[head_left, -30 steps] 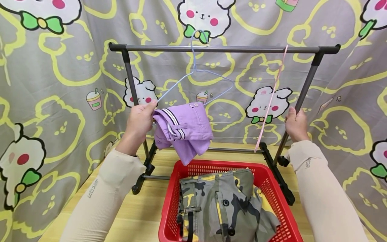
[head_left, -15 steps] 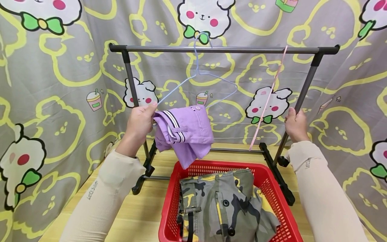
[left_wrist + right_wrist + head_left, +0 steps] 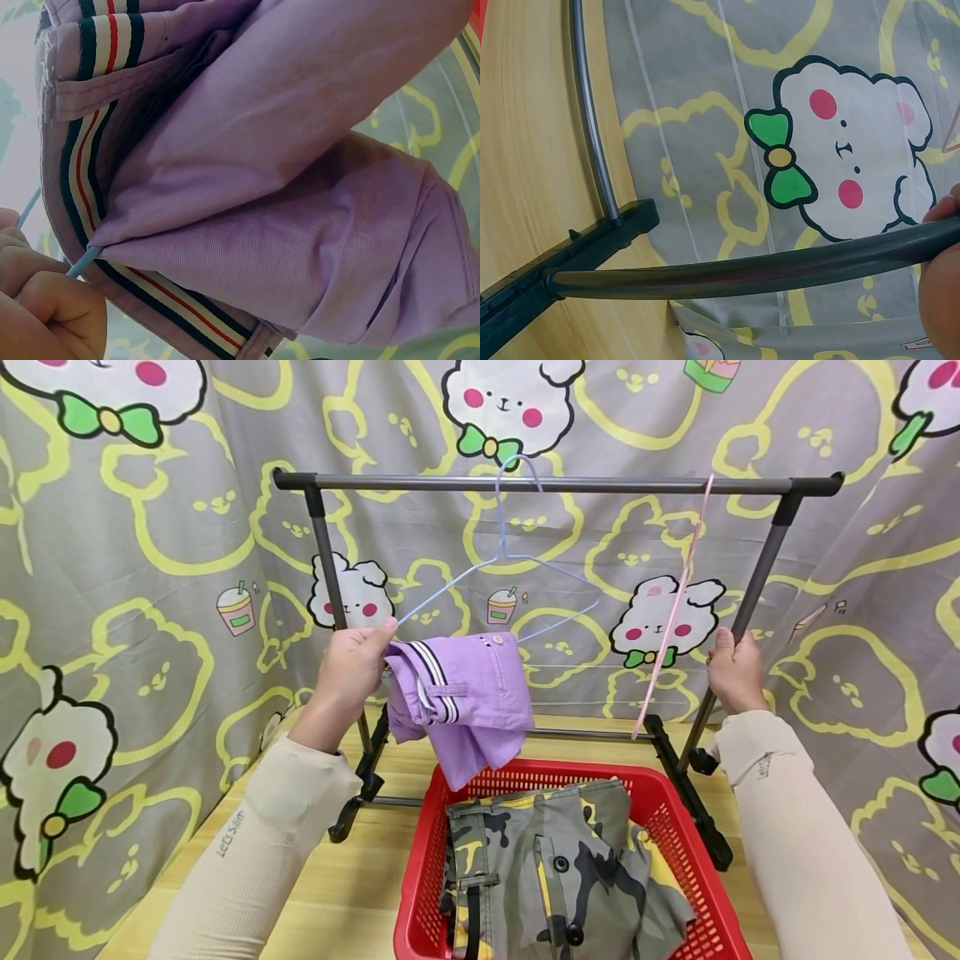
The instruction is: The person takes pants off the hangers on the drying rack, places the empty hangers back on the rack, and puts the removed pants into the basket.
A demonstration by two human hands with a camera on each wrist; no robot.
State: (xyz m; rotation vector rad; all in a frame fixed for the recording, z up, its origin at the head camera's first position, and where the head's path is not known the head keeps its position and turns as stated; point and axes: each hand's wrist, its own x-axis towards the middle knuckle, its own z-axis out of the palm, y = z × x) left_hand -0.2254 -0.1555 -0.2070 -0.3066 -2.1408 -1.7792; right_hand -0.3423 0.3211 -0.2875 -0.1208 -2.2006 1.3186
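My left hand (image 3: 351,670) grips the left end of a light blue wire hanger (image 3: 446,587). Folded over the hanger's lower bar hang purple pants (image 3: 468,685) with a striped inner waistband, which fills the left wrist view, where curled fingers (image 3: 64,311) hold the blue wire right beside the cloth. At the top, the hanger's hook overlaps the rail (image 3: 420,482) of a grey clothes rack. My right hand (image 3: 737,670) grips the rack's right upright (image 3: 761,568); in the right wrist view that same post (image 3: 742,281) runs into the hand at the right edge.
A pink hanger (image 3: 672,610), seen edge-on, hangs from the rail near its right end. Below the pants, a red basket (image 3: 420,868) holds folded camouflage pants (image 3: 570,868) on the wooden floor (image 3: 315,893). A patterned grey curtain (image 3: 180,610) surrounds the rack.
The blue hanger and purple pants have moved down and slightly right, the hook's top now closer to the rail. The pink hanger sways a little. My right hand stays on the upright.
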